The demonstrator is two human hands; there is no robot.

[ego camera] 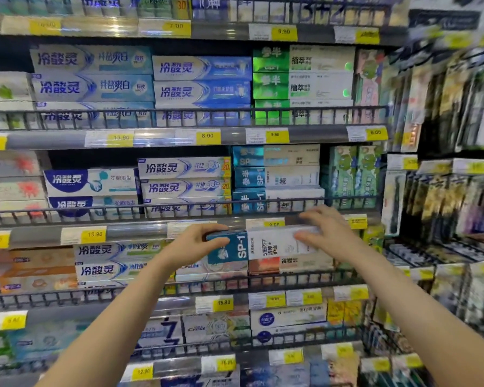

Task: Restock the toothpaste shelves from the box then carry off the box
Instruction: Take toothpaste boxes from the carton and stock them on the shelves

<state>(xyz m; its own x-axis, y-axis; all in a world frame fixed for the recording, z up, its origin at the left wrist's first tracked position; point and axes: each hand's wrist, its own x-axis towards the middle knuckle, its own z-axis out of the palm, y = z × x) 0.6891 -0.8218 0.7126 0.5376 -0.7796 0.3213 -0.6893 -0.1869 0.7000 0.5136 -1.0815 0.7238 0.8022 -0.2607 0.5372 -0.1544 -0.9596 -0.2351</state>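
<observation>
I hold a teal-and-white SP-1 toothpaste carton (263,245) level in front of the shelves, at the height of the price rail below the middle shelf. My left hand (196,243) grips its teal end, thumb in front and fingers on top. My right hand (326,233) holds the white end with fingers spread over its top and front. Directly above, a stack of matching SP-1 cartons (277,180) lies on the middle shelf behind a wire rail (179,209). The restocking box is not in view.
Shelves packed with blue-and-white toothpaste cartons (179,174) fill the view, each fronted by wire rails and yellow price tags (207,135). Green cartons (271,85) sit on the upper shelf. Hanging toothbrush packs (444,107) crowd the right side.
</observation>
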